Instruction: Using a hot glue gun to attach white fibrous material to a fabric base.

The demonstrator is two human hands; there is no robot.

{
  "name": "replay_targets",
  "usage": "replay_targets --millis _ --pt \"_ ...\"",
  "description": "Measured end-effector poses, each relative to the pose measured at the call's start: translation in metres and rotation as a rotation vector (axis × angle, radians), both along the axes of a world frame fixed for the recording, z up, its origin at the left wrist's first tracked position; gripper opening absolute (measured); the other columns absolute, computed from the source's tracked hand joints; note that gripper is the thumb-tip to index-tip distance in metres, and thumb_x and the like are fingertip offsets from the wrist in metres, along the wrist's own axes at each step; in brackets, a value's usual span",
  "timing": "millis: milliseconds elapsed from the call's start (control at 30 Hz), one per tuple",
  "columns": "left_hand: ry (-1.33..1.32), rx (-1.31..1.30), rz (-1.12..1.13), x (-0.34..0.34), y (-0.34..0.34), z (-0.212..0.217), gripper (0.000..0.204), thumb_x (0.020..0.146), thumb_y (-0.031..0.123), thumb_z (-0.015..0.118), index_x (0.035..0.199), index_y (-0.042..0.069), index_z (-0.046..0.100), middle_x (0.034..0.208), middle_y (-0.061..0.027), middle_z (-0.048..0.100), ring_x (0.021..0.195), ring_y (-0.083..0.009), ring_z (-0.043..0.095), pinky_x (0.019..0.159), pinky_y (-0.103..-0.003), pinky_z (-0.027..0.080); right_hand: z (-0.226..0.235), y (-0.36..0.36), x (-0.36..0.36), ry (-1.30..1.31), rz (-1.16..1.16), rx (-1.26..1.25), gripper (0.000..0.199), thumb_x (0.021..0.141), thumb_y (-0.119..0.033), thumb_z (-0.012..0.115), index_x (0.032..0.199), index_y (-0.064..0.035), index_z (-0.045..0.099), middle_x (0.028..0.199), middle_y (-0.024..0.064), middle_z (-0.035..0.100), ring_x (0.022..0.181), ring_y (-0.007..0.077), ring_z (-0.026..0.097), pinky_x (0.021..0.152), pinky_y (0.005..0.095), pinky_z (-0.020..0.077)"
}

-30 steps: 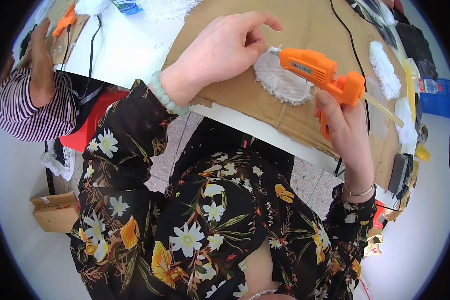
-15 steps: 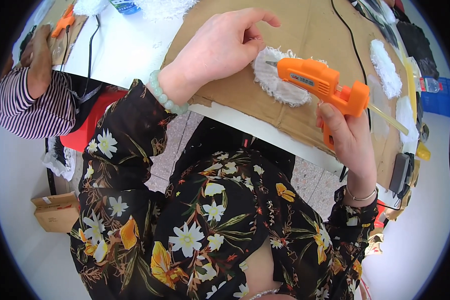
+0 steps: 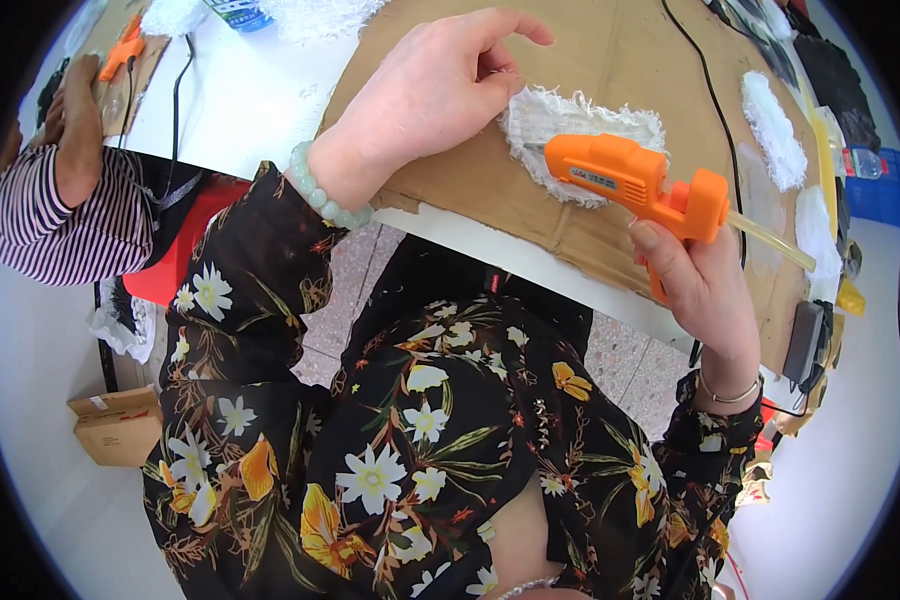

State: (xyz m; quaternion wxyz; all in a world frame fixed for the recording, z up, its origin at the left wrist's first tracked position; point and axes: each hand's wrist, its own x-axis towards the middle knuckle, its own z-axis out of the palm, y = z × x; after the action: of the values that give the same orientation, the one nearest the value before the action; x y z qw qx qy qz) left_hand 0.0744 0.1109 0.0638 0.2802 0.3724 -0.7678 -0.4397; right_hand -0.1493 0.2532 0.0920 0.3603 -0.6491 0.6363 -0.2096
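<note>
An orange glue gun point(image 3: 625, 180) is held by its handle in my right hand point(image 3: 695, 280). A translucent glue stick point(image 3: 770, 238) sticks out of its rear. Its nozzle points left, over the near part of an oval white fabric piece point(image 3: 590, 117) with a shaggy fringe, lying on the cardboard. My left hand point(image 3: 435, 85) pinches the left end of that piece between thumb and bent fingers, while the index finger reaches out above it. The fingertips' exact hold is partly hidden. Whether the nozzle touches the fabric I cannot tell.
Brown cardboard point(image 3: 420, 165) covers the white table point(image 3: 270, 95). More shaggy white pieces point(image 3: 773, 130) lie at the right, beside a black cable point(image 3: 712, 90) and a dark adapter point(image 3: 802, 340). At far left, a person in a striped top point(image 3: 65, 215) sits near another orange glue gun point(image 3: 123, 50).
The glue gun has moved slightly down and left, its nozzle now over the near part of the fabric. More of the fabric's far side shows. My left hand has barely shifted.
</note>
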Motion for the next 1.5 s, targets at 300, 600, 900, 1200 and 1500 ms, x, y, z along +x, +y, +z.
replay_targets --millis 300,600,900,1200,1500 --pt "-0.01 -0.014 0.001 0.0 -0.003 0.0 0.032 0.081 0.0 0.059 0.113 0.002 0.059 0.074 -0.0098 0.061 0.067 -0.02 0.059 0.065 -0.029 0.048 0.006 0.005 -0.007 -0.045 -0.033 0.114 0.029 0.096 -0.027 0.056 0.109 -0.001 0.055 0.078 0.0014 0.057 0.069 0.0082 0.052 0.062 0.0245 0.0426" --pt "0.055 0.012 0.002 -0.007 -0.003 -0.024 0.03 0.085 0.002 0.064 0.115 0.005 0.061 0.077 -0.0001 0.063 0.067 -0.0053 0.056 0.063 -0.021 0.047 -0.01 0.013 -0.021 -0.402 -0.222 -0.013 0.032 0.098 -0.03 0.051 0.113 -0.0016 0.051 0.088 0.0051 0.056 0.074 0.0113 0.055 0.067 0.0262 0.0459" --pt "-0.1 -0.194 -0.08 -0.015 0.006 -0.023 0.029 0.078 0.003 0.06 0.107 0.005 0.064 0.073 -0.0068 0.065 0.066 -0.0236 0.062 0.063 -0.033 0.05 -0.02 0.023 -0.029 -0.508 -0.261 -0.041 0.036 0.098 -0.032 0.052 0.113 0.0002 0.052 0.088 0.0051 0.057 0.075 0.0114 0.056 0.069 0.0263 0.0468" --pt "-0.206 -0.365 -0.318 -0.016 -0.012 -0.025 0.037 0.079 -0.003 0.055 0.114 0.008 0.063 0.075 -0.0056 0.064 0.069 -0.023 0.06 0.066 -0.033 0.05 -0.024 0.036 -0.036 -0.578 -0.313 -0.132 0.039 0.097 -0.035 0.053 0.117 -0.001 0.051 0.088 0.0051 0.057 0.075 0.0114 0.057 0.068 0.0265 0.0467" --pt "0.086 -0.026 -0.128 -0.008 -0.017 -0.028 0.037 0.083 -0.003 0.059 0.118 0.008 0.062 0.082 -0.0012 0.064 0.074 -0.0105 0.059 0.071 -0.025 0.049 -0.029 0.037 -0.037 -0.627 -0.29 -0.179 0.04 0.097 -0.036 0.053 0.118 -0.002 0.05 0.088 0.0051 0.057 0.074 0.0111 0.057 0.067 0.026 0.0468"
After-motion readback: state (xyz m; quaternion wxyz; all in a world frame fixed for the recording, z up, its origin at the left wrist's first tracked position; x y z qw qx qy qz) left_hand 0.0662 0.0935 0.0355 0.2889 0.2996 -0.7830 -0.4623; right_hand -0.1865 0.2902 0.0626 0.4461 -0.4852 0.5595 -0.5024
